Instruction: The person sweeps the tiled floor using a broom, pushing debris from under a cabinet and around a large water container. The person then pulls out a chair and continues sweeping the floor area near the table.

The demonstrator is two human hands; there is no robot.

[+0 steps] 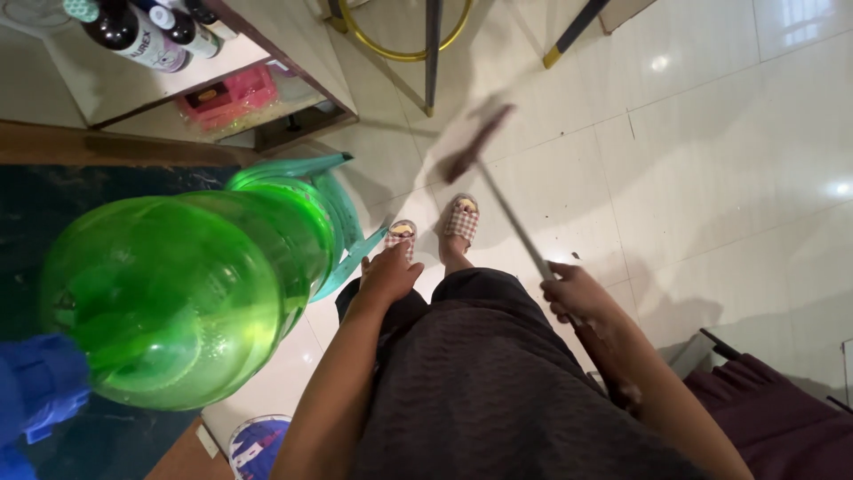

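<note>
Glossy cream floor tiles (711, 178) fill the room under the person, catching bright spots of light. Standing on them are 2 feet in checked pink-and-white slippers (461, 218), side by side below a dark textured skirt (480, 382).

The right hand (573, 293) is closed around the thin grey metal handle (515, 222) of a broom, fingers wrapped fully on it. That handle slants up and away to the left from the fist, ending at a dark brown brush head (475, 142) that is blurred and sits over the tiles just beyond the slippers. Whether the head touches the floor cannot be told.

The left hand (388, 276) holds nothing; its fingers are loosely together and lie against the front of the skirt, near the left slipper.

Close to the camera on the left, a large translucent green plastic bottle (178, 302) lies on a dark marbled counter top (53, 204), with a blue cloth (35, 382) at its near end. Behind it a green plastic chair (333, 209) shows partly. Farther back, a low white shelf (151, 76) carries 2 dark bottles (133, 36), with a pink basket (231, 93) underneath. A maroon cushion (782, 418) sits at the lower right.
</note>
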